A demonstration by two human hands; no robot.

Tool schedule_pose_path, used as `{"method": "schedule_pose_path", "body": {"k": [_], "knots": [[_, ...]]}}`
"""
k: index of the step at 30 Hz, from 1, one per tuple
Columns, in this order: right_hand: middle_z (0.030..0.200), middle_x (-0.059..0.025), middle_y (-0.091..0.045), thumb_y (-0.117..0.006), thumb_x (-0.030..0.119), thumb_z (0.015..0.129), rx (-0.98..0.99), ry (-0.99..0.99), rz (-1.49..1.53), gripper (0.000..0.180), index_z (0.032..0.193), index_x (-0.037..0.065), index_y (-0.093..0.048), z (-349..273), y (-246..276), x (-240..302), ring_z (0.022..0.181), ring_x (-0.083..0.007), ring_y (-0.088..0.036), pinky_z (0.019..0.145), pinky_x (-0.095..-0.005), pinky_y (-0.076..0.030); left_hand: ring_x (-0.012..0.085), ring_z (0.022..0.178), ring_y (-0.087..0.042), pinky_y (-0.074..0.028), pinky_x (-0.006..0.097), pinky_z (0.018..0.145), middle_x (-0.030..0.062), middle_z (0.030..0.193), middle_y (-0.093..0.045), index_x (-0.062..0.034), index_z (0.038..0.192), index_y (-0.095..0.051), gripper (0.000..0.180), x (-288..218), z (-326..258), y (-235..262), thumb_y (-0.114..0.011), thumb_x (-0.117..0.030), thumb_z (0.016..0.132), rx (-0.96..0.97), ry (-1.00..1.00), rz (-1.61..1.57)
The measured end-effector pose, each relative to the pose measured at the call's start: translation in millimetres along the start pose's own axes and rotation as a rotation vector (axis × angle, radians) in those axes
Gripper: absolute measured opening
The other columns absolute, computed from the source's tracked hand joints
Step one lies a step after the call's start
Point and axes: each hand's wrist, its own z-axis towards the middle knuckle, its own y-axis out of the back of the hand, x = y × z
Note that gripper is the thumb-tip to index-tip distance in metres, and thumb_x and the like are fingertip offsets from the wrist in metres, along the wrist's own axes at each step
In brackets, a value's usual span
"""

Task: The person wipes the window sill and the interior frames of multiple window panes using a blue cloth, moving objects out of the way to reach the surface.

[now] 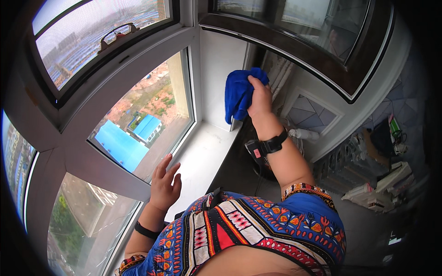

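With the white windowsill (207,149) taken as reference, entries run left to right. Left of the sill: a lower pane (76,216) and a larger pane (152,110), both showing buildings outside; no cloth on either. Any wiped or unwiped patches on the glass cannot be told apart.

Left hand (165,184): at the sill's near-left edge, beside the window frame, fingers loosely spread, holding nothing. Fingertip contact with the pane cannot be told.

At the sill's far end: white side wall (220,69), rising from it. Blue cloth (239,94): bunched, over the sill's far right corner, in front of that wall's right edge; contact unclear.

Right hand (260,99): beyond the sill's right edge, pinching the cloth, thumb on top, fingers mostly hidden behind. Right of the sill, higher up: dark-framed sash (354,78), swung inward, apart from the cloth.

Progress (judgement): cloth work seems under way at the sill's far end, not finished. Sill looks largely clean; how much remains on wall, sash and panes cannot be judged.
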Motion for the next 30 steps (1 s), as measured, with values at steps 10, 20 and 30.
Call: {"method": "schedule_pose_path", "body": {"k": [10,20,30], "knots": [[0.11,-0.0265,-0.06,-0.062,0.02,0.083,0.144,0.794,-1.291,0.026,0.101,0.0,-0.061,90.5,-71.0,-48.3,0.103,-0.0423,-0.06,0.091,-0.0479,-0.05,0.037,0.129,-0.049,-0.042,0.045,0.106,0.02,0.139,-0.05,-0.0051,0.119,-0.062,0.038,1.2,-19.2,-15.1,-0.062,0.003,0.082,-0.006,0.036,-0.02],[0.106,-0.0275,-0.06,-0.065,0.022,0.08,0.224,0.825,-1.52,0.029,0.095,-0.003,-0.062,97.8,-80.6,-41.4,0.099,-0.0426,-0.06,0.087,-0.049,-0.052,0.0366,0.128,-0.051,-0.041,0.045,0.106,0.0194,0.139,-0.051,-0.007,0.12,-0.061,0.038,5.7,-31.9,-22.9,-0.063,0.001,0.083,0.009,0.18,-0.032],[0.098,-0.023,-0.059,-0.069,0.023,0.078,0.201,1.082,-1.512,0.023,0.083,0.001,-0.064,108.9,-76.5,-52.3,0.084,-0.0402,-0.064,0.076,-0.0492,-0.054,0.0354,0.122,-0.055,-0.045,0.043,0.101,0.0182,0.132,-0.056,-0.0037,0.114,-0.064,0.032,28.8,25.8,-14.9,-0.059,0.004,0.083,-0.089,-0.107,0.034]]}}
